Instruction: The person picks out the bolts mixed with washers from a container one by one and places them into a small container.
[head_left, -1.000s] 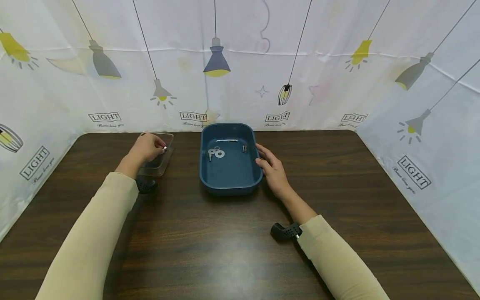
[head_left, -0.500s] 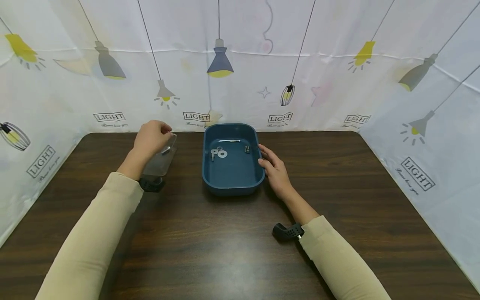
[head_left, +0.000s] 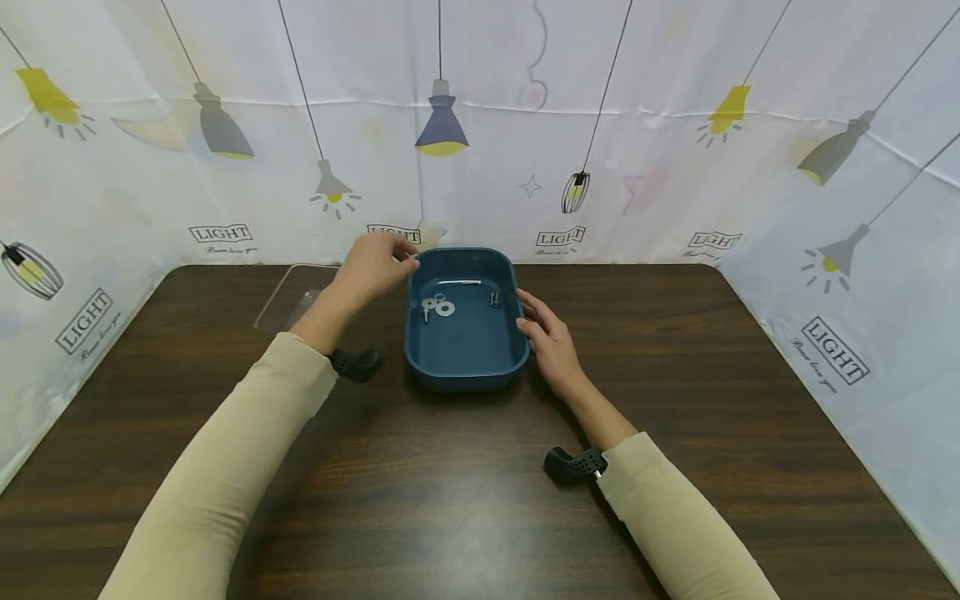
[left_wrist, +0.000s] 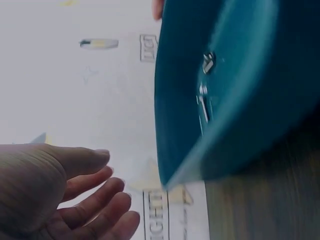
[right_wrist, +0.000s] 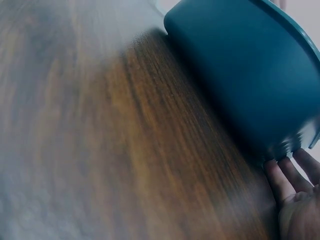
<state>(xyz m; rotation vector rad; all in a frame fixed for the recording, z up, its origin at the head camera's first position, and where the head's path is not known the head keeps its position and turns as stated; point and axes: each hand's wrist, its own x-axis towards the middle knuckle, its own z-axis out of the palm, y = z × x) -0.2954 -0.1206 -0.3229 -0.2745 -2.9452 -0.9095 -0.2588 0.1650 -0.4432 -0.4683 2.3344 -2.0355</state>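
Observation:
A blue-green plastic bin (head_left: 468,354) stands mid-table, with small metal hardware on its floor. Flat washers (head_left: 445,308) and a small bolt (head_left: 426,315) lie left, a thin metal pin (head_left: 460,282) at the back, and small metal pieces (head_left: 494,300) near the right wall. My left hand (head_left: 373,268) is beside the back-left corner. In the left wrist view its fingers are loosely bent, apart from the bin, with nothing visible between them. My right hand (head_left: 550,340) touches the bin's right side; in the right wrist view, extended fingertips (right_wrist: 285,185) meet the outer wall.
A clear plastic box (head_left: 273,300) lies at the back left, partly hidden by my left arm. A white curtain (head_left: 480,192) with printed lamps hangs behind the table's back edge. Brown wooden tabletop (head_left: 450,475) extends in front of the bin.
My left hand has moved right from the clear box to the bin's back-left corner. The box's outline now sits further left. My right hand has stayed at the bin's right side.

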